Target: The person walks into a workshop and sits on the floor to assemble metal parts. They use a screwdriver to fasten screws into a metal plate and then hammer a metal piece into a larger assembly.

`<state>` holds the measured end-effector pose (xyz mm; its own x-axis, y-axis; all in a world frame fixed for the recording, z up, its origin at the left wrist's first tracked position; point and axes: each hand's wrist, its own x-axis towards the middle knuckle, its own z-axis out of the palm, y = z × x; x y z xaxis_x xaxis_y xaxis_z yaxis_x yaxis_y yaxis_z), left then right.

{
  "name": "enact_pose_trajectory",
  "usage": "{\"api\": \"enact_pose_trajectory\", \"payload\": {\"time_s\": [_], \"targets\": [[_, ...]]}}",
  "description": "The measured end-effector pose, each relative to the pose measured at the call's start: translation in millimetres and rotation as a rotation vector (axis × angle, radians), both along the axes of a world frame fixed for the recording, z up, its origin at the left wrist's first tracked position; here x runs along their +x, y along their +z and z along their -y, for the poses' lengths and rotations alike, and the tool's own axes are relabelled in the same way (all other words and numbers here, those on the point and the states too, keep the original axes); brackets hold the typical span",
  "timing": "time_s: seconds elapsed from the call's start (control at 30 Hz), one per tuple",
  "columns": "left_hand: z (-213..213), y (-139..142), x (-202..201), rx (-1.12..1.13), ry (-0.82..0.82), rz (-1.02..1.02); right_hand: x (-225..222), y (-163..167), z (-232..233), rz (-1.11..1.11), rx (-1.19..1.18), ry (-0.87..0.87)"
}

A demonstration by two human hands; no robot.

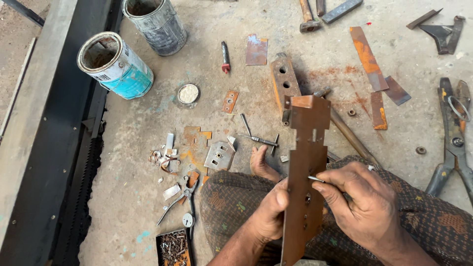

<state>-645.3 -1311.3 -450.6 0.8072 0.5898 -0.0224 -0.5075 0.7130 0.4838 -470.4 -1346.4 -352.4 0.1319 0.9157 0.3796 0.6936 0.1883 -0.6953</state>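
Note:
My left hand (272,213) grips the left edge of a long rusty metal plate (304,162), held upright over my lap. The plate has notches near its top and a small hole near its middle. My right hand (362,202) pinches a thin metal pin or scriber (315,179), its tip touching the plate's right edge. My bare foot (259,162) rests on the concrete floor just left of the plate. My knees are covered with a dark patterned cloth (231,202).
Two paint cans (116,64) (156,22) stand at the far left. A rusty drilled block (284,81), a T-handled tool (259,140), a grey lock plate (219,155), pliers (178,199), a box of screws (173,246), metal strips (367,56) and large shears (454,140) lie around.

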Motion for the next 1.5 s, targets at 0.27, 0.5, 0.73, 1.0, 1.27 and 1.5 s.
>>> {"api": "enact_pose_trajectory", "payload": {"time_s": [0.27,0.5,0.73,1.0,1.27,1.5], "targets": [[3,29,2,0.117,0.0,-0.161,3,-7,14,0.046,0.014,-0.046],[5,43,1,0.263,-0.01,-0.264,17,-18,18,0.164,-0.183,-0.094],[8,45,2,0.256,-0.004,-0.262,28,-24,23,0.048,-0.109,0.056],[10,47,2,0.265,-0.021,-0.25,30,-21,23,0.161,-0.122,0.066],[15,49,2,0.404,0.05,-0.327,28,-21,29,0.185,-0.022,0.084],[27,51,-1,0.407,0.045,-0.358,27,-23,38,0.198,0.016,0.126]]}}
